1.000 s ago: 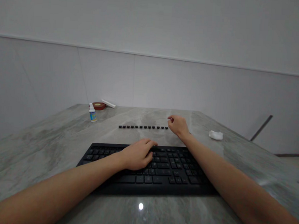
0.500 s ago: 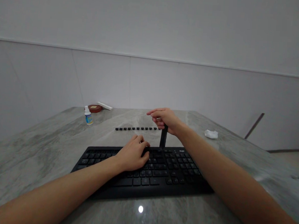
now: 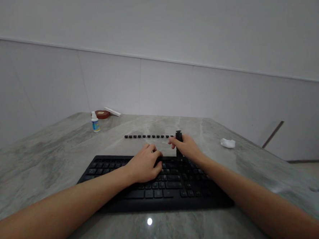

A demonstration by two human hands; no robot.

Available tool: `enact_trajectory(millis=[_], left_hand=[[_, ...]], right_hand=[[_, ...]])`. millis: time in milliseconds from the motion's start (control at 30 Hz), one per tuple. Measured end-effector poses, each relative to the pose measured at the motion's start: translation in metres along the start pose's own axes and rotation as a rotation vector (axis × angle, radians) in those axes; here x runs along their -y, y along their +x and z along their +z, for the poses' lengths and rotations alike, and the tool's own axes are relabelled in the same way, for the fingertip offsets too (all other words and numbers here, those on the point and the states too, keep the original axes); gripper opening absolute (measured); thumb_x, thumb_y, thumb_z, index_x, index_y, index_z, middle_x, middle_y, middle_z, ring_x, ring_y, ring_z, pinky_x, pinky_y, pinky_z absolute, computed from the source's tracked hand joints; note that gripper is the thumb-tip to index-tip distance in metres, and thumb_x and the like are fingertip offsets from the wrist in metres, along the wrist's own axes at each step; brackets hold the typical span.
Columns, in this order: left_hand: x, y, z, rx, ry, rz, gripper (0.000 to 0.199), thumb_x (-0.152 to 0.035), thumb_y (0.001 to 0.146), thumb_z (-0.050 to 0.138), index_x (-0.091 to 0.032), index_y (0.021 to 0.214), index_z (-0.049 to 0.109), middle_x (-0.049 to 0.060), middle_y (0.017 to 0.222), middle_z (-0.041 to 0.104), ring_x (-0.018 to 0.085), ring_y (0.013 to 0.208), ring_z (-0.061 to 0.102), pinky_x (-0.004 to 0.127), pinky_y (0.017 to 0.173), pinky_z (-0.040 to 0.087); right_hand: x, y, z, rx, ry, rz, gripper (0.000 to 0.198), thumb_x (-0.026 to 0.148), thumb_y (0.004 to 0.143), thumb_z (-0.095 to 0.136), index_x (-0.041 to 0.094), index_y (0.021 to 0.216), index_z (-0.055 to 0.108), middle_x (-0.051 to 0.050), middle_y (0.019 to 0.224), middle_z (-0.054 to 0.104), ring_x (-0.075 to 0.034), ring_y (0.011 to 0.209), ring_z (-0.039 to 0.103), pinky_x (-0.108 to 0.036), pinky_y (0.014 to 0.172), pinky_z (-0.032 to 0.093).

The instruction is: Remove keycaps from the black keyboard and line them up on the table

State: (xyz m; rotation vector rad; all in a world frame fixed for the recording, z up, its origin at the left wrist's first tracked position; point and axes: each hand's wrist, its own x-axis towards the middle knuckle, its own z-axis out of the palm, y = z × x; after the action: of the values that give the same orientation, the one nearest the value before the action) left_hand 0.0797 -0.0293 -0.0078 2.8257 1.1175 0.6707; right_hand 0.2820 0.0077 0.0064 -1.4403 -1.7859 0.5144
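Note:
A black keyboard (image 3: 143, 205) lies flat in front of me. My left hand (image 3: 147, 164) rests on its upper middle, palm down, fingers bent loosely and thumb apart. My right hand (image 3: 185, 146) is closed around a slim black stick-like tool (image 3: 178, 146), held upright over the keyboard's back edge. The tool's upper end, with a small flat piece on top, sticks up above my fingers. Whether its lower end touches the keys I cannot tell. Behind my hands runs a row of small black keycaps (image 3: 148, 136), its right end close to my right fingers.
The grey marble-patterned table (image 3: 36, 184) reaches back to a pale wall (image 3: 164, 87). At the back left stand a small white bottle (image 3: 95, 124), a reddish-brown box (image 3: 102, 114) and a white flat piece (image 3: 112, 111). A crumpled white tissue-like thing (image 3: 227, 143) lies to the right.
My right hand has come down and turned, and the black tool's end now shows above the fingers instead of hanging below them. My left hand stays in place on the keyboard.

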Motion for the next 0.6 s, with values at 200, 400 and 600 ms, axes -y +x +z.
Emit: enact_trajectory(millis=[200, 400, 600], left_hand=[[0.0, -0.001, -0.001, -0.02, 0.0, 0.012, 0.023, -0.023, 0.085, 0.05, -0.016, 0.103, 0.063, 0.008, 0.096, 0.054, 0.024, 0.096, 0.05, 0.04, 0.09, 0.045], [-0.001, -0.002, -0.005, -0.046, -0.007, 0.063, 0.025, -0.017, 0.083, 0.048, -0.016, 0.104, 0.061, 0.008, 0.096, 0.053, 0.023, 0.096, 0.049, 0.04, 0.09, 0.045], [0.001, -0.002, -0.003, -0.052, -0.014, 0.072, 0.025, -0.016, 0.083, 0.048, -0.018, 0.104, 0.06, 0.007, 0.095, 0.053, 0.023, 0.095, 0.05, 0.04, 0.089, 0.045]], right_hand=[[-0.015, -0.029, -0.013, -0.099, -0.083, -0.006, 0.043, 0.054, 0.083, 0.05, 0.017, 0.074, 0.07, -0.003, 0.06, 0.063, -0.019, 0.062, 0.06, -0.029, 0.06, 0.042], [-0.013, -0.03, -0.001, -0.007, 0.104, -0.169, 0.033, 0.048, 0.076, 0.064, 0.019, 0.092, 0.063, -0.004, 0.083, 0.066, -0.017, 0.072, 0.061, -0.029, 0.065, 0.048], [-0.018, -0.03, -0.001, 0.06, 0.111, -0.275, 0.034, 0.046, 0.078, 0.064, 0.018, 0.098, 0.058, -0.003, 0.083, 0.063, -0.016, 0.07, 0.058, -0.03, 0.065, 0.047]])
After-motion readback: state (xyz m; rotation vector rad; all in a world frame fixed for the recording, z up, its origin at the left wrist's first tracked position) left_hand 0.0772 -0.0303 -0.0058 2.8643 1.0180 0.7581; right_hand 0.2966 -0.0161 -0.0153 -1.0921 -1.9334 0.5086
